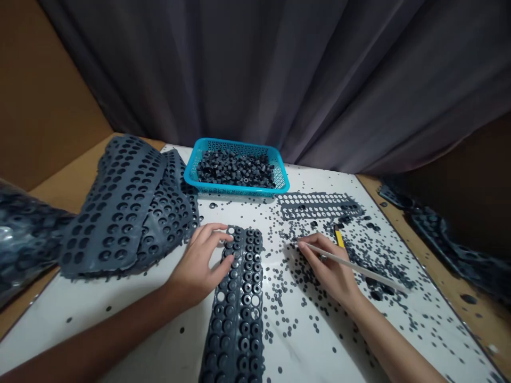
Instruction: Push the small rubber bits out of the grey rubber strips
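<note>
A dark grey rubber strip (241, 276) with rows of round ring-shaped parts lies lengthwise before me, a few of its holes showing white. My left hand (205, 260) rests at its upper left edge, thumb and fingers apart and touching the strip. To the right of the strip, my right hand (329, 266) pinches a slim whitish stick (367, 274) that slants back over the hand. Its tip end is mostly hidden at the fingertips. Small black discs (279, 314) are scattered on the white tabletop (159, 324) around and under this hand.
A blue basket (237, 189) of small black parts stands at the back. Folded perforated rubber sheets (120, 207) and a clear bag (27, 239) of dark pieces are at left. A punched-out sheet (319, 206) and a yellow-handled cutter (339, 236) lie right. Dark scraps (451, 239) line the right edge.
</note>
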{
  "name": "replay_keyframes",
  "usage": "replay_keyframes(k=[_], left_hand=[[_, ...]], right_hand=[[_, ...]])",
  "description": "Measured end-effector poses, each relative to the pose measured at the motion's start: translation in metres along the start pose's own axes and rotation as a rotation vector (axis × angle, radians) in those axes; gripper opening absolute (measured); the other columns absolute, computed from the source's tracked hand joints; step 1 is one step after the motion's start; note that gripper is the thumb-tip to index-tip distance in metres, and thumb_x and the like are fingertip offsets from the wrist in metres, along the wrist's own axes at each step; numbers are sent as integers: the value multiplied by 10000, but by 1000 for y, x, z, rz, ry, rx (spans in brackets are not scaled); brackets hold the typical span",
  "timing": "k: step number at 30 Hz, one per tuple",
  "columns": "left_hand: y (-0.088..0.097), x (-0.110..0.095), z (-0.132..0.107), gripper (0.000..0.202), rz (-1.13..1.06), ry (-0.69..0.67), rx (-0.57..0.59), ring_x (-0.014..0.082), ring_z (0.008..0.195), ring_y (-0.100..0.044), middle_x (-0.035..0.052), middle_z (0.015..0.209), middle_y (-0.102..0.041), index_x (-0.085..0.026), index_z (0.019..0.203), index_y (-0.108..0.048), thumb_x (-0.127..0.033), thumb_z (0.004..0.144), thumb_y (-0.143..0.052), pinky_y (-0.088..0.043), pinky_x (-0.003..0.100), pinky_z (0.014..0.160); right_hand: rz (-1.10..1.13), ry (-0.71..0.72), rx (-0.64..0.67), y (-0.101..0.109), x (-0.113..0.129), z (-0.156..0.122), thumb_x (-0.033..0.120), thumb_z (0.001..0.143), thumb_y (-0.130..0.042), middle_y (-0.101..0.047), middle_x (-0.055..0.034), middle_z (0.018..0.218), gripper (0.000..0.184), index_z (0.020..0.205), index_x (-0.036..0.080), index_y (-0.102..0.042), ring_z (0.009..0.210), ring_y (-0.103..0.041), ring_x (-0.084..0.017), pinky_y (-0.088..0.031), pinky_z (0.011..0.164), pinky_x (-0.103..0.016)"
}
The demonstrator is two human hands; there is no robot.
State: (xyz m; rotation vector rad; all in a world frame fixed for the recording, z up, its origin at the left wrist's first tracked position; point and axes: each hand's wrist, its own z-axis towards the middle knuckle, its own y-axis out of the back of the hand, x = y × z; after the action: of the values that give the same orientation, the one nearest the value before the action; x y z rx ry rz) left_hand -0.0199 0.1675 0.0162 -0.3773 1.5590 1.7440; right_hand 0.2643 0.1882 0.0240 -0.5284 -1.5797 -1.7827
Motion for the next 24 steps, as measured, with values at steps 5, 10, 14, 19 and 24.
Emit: replay_keyframes(k=[5,10,14,19,24], left_hand=[[10,1,-16,106,11,-29,63,206,986,-508,52,1005,-544,-210,890,-553,-163,825,-484,-425,358,858],[12,2,-27,116,22,-56,98,212,1004,-511,64,1019,-553,-205,914,-565,-193,845,-473,-430,351,847],[13,3,-30,112,20,-55,108,213,993,-523,57,1015,-571,-213,897,-579,-219,846,-479,-438,349,838],[10,6,-33,120,-14,-86,129,209,990,-523,60,1018,-574,-213,909,-579,-216,850,-475,-443,344,831],[6,11,-32,121,-30,-102,94,207,983,-514,61,1007,-570,-207,887,-575,-224,861,-457,-434,347,829]], right_hand=[[502,-111,205,-11,33,-6,384,832,-590,-680,-57,834,188,780,205,-618,767,-636,-193,-508,638,-303],[751,-291,303,-23,48,-5,386,834,-599,-689,-77,989,194,814,194,-586,938,-634,-212,-484,844,-377],[856,-342,301,-23,45,-5,389,827,-609,-695,-67,989,192,808,206,-556,975,-631,-212,-463,899,-392],[849,-339,292,-19,33,-8,412,856,-565,-679,-71,1045,195,853,222,-523,1026,-616,-218,-454,915,-417],[565,-286,192,-2,18,-10,417,867,-545,-569,-76,1251,189,854,229,-549,1208,-493,-255,-419,961,-442]])
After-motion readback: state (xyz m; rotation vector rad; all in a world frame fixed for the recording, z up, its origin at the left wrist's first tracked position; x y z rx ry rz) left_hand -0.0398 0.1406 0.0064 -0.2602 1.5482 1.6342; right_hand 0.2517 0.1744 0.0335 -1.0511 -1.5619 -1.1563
